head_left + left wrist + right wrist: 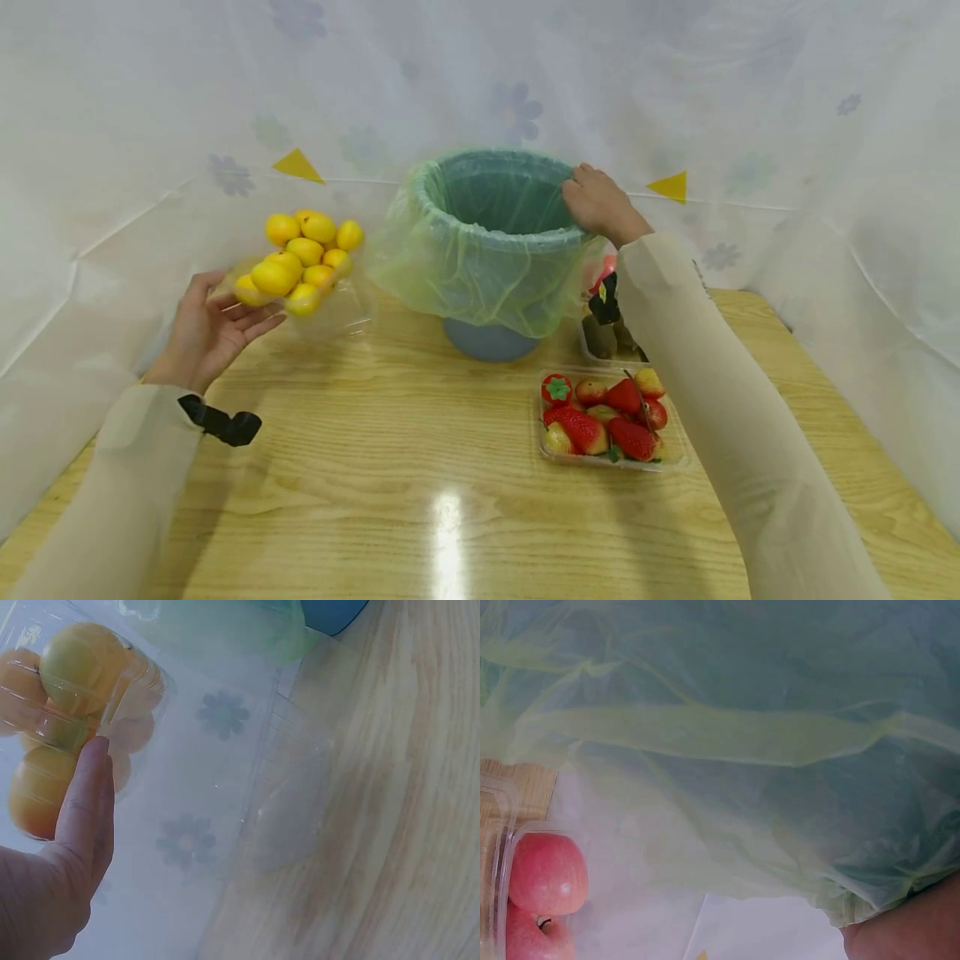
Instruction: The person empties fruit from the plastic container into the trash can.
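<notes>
Clear clamshell of yellow fruit (303, 262) raised on left hand (206, 329), fingers cupped underneath, just left of lined bin (491, 242); right hand (600, 204) grips far-right rim

We can read no words, brands or numbers anywhere. The only marks we see are printed ones: pale flowers (516, 110) and yellow triangles (297, 166) on the sheet behind the worktop, with the same flowers (223, 714) showing through the clear box in the left wrist view.

Glossy wooden table (420, 500), flowered white curtain (150, 100) behind
</notes>
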